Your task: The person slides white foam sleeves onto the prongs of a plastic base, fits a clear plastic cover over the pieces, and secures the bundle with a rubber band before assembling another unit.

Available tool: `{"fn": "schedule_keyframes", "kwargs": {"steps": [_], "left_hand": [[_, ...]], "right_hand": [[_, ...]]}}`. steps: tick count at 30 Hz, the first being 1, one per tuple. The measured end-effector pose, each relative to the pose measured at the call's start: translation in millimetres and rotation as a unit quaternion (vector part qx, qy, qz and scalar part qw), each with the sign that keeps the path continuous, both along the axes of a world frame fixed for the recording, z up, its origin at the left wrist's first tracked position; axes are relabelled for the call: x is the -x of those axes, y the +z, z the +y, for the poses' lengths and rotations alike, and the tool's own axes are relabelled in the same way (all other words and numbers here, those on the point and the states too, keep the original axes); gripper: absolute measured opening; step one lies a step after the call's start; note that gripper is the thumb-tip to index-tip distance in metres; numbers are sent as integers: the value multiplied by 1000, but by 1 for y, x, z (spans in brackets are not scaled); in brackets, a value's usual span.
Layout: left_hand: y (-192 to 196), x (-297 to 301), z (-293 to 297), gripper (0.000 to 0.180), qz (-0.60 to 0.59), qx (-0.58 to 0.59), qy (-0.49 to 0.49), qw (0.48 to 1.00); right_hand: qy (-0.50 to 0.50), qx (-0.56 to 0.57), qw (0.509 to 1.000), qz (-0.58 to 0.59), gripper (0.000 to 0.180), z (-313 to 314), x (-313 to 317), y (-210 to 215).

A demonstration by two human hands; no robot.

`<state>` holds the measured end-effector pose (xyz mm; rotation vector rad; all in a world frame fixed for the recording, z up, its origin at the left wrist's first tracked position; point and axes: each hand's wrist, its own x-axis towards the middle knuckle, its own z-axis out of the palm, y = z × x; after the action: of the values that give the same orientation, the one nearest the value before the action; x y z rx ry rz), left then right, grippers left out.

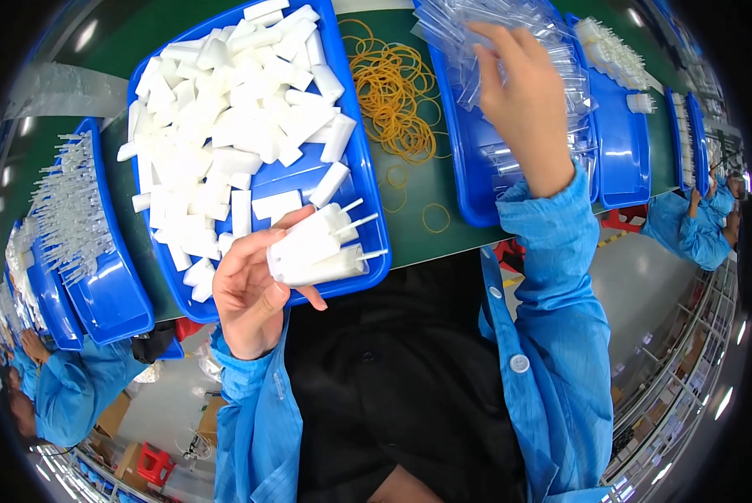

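Observation:
My left hand (246, 289) holds a small bundle of white plastic pieces with thin stems (317, 247) over the near edge of a blue tray (366, 180) that is heaped with loose white pieces (225, 117). My right hand (523, 92) reaches up into a second blue tray (464, 168) filled with clear plastic bags (497, 29), its fingers pinching at one of them.
A pile of yellow rubber bands (393, 84) lies on the green table between the two trays. More blue trays with white parts stand at the left (112, 293) and right (623, 142). People in blue coats sit at both sides.

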<state>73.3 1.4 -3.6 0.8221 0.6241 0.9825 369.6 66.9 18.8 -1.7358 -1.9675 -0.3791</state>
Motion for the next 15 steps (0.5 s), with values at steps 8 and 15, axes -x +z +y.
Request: {"fn": "schedule_keyframes", "kwargs": {"steps": [8,15], "left_hand": [[-4,-3,2,35,2,-69,23,997],[-3,-11,-2,25,37,-98,25,994]], "right_hand": [[48,174,757,628,16,-78,38,21],[182,180,623,739,15,-94,63,-4]]}}
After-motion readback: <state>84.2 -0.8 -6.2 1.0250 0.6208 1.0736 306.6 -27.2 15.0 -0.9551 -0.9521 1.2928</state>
